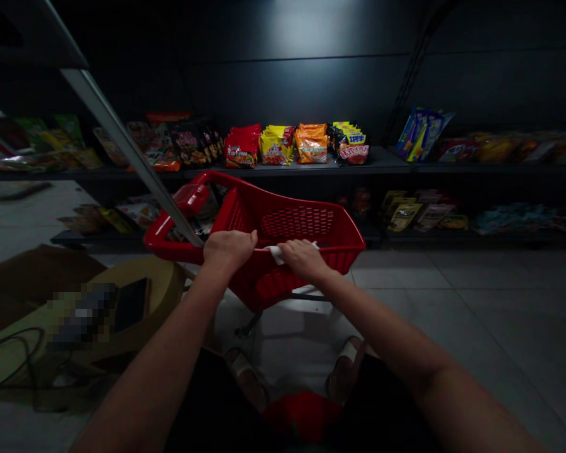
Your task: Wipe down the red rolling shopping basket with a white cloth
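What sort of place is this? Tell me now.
Most likely a small grocery or convenience shop: dark display shelving carries rows of bright food packets, and the left hand and right hand grip a red plastic shopping basket.

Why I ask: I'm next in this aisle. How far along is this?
Nothing visibly marks a finished step. In hand: the left hand grips the rim of the red basket, the right hand rests on a white cloth on it. Remaining: bright packets on the black shelf.

Dim light, pale glow high on the back wall (321,31) (shopping basket (296,221) in shade)
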A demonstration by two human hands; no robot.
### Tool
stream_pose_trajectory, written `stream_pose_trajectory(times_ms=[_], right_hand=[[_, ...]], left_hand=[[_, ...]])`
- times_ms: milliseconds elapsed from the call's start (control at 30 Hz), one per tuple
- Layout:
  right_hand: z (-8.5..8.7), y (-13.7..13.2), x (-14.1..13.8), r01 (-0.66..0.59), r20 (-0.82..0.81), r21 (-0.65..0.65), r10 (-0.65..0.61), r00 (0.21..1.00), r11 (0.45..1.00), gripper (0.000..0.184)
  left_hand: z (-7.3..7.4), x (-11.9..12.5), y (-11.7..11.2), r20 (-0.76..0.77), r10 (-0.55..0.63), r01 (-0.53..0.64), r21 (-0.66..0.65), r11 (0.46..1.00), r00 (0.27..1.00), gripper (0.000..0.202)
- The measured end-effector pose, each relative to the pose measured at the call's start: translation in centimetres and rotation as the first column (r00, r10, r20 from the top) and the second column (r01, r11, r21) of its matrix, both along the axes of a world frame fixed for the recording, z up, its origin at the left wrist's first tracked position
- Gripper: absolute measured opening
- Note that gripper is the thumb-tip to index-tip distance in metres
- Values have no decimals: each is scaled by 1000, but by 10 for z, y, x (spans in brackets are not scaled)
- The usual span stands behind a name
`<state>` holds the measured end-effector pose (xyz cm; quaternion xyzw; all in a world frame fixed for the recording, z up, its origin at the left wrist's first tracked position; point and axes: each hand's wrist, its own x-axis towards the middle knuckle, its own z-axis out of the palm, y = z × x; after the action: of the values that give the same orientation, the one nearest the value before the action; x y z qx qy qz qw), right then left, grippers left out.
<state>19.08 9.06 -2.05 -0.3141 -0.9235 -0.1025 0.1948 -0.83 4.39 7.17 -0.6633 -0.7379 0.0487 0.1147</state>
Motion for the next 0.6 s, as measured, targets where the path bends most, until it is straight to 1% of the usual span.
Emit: stream_pose_trajectory(times_ms=[67,100,133,167,200,267,333,433,467,533,600], right_hand=[[8,-8,-41,-3,-40,13,3,999,1000,20],[10,-10,-52,-8,-51,17,9,999,1000,20],[10,-10,-56,-18,-53,18,19,998,1000,21],[9,-8,-53,-33,-44,16,34,998,999,22],[6,-5,-43,-50,-29,11,50,998,999,23],[-4,5,-3,-58,12,1,58,998,998,24],[-14,18,53,-17,46,-6,18,999,1000,23],[-24,40,138,95,61,-56,-92,994,994,19],[-25,46,161,80,65,-92,-75,995,993,18],[-27,56,190,46,68,-137,-37,997,989,16],[-27,59,198,41,60,-132,-33,998,990,18]], left_hand=[[2,2,-1,-3,-6,6,-17,1000,1000,64],[3,1,-1,-1,4,-4,-29,1000,1000,64],[3,0,0,6,27,-26,-44,999,1000,64],[4,-2,0,17,57,-56,-57,997,998,64],[4,-4,1,29,88,-85,-66,994,996,65],[4,-10,1,54,138,-133,-83,988,989,68],[4,-16,1,66,139,-132,-98,986,988,70],[2,-21,1,74,130,-121,-109,987,989,70],[2,-21,2,74,137,-129,-106,986,988,70],[1,-20,3,73,147,-140,-92,986,986,69],[1,-18,4,110,121,-113,-80,990,986,68]])
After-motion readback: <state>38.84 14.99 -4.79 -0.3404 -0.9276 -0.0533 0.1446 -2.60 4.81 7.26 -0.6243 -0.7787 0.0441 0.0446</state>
